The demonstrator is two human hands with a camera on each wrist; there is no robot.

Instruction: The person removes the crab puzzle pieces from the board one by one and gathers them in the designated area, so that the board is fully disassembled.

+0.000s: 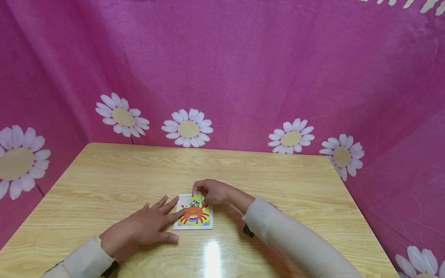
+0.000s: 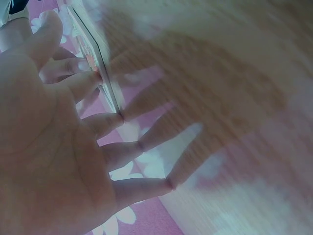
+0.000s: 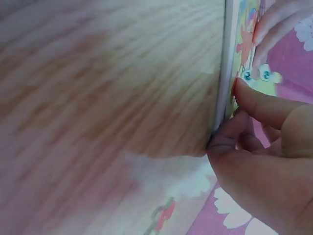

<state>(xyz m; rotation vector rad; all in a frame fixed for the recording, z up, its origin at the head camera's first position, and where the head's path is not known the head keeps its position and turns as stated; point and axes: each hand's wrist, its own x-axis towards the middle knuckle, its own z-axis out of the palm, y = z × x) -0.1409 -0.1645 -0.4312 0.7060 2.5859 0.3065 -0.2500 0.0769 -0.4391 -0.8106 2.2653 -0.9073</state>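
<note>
A crab jigsaw puzzle (image 1: 193, 221) in a white-edged square tray (image 1: 210, 226) lies flat on the table. My right hand (image 1: 216, 191) pinches a yellow-green puzzle piece (image 1: 197, 199) with two printed eyes, tilted up over the tray's upper part. In the right wrist view the eyed piece (image 3: 266, 84) shows behind the thumb, and some fingertips are near the tray's edge. My left hand (image 1: 149, 223) is spread out at the tray's left, its index fingertip on the orange crab. In the left wrist view its other straight fingers (image 2: 142, 190) touch the table.
The wooden table (image 1: 264, 181) has a glossy top that reflects light near its front. A pink cloth (image 1: 236, 77) with white daisies hangs behind it and at both sides.
</note>
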